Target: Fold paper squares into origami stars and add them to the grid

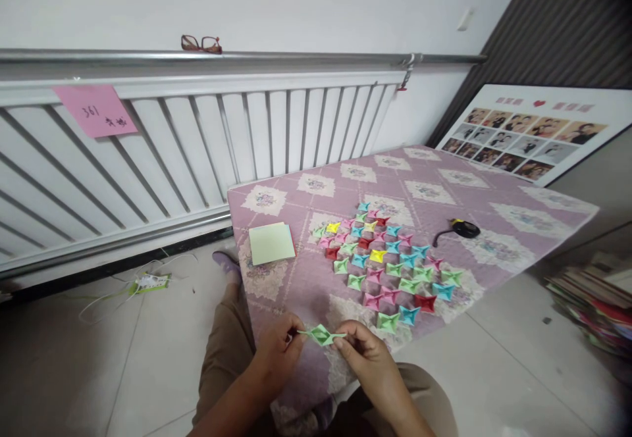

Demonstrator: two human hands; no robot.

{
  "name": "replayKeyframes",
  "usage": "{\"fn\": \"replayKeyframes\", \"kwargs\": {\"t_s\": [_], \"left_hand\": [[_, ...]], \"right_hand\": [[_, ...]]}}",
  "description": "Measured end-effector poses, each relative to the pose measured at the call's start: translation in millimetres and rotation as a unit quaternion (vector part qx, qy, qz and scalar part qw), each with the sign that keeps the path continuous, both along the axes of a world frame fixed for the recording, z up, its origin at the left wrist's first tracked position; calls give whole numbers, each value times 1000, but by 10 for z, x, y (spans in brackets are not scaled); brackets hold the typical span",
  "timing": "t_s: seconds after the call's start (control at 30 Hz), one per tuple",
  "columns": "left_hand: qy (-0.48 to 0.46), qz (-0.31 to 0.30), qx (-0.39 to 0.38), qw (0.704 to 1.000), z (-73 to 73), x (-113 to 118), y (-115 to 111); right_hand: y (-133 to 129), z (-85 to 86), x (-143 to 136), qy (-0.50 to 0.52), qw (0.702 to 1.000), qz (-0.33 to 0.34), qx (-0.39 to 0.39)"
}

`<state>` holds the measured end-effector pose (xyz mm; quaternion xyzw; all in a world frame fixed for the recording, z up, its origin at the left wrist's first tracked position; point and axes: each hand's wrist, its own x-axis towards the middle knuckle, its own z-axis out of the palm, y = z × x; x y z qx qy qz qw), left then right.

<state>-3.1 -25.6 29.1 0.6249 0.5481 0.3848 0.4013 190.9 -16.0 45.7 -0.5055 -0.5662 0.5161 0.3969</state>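
Indoors, fingers [295, 332] of both hands pinching green paper [322, 335] over purple-clothed table [306, 292].

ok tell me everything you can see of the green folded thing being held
The light green folded-paper piece has a hollow, open middle with raised sides and narrow, pointed ends. It is held roughly level, the left hand pinching one end, the right hand the other, over the near part of the lilac patterned tablecloth. Its underside is hidden.
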Motion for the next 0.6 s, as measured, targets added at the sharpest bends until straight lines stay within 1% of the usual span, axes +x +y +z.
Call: {"fn": "replayKeyframes", "kwargs": {"t_s": [0.2, 0.3, 0.37, 0.47, 0.6], "left_hand": [[-91, 35, -11, 995, 24, 63, 3], [-99, 51, -10, 994, -32, 84, -7], [-65, 49, -4, 997, -109, 76, -3], [47, 16, 4, 999, -250, 50, 16], [200, -24, -2, 980, -385, 49, 43]], "right_hand": [[-25, -42, -53, 51, 998, -32, -12], [-29, -115, -83, 72, 996, -51, -11], [-17, -185, -81, 52, 998, -47, -7], [19, -315, -48, -27, 999, -31, 17], [58, -526, 8, -133, 988, -17, 70]]}}
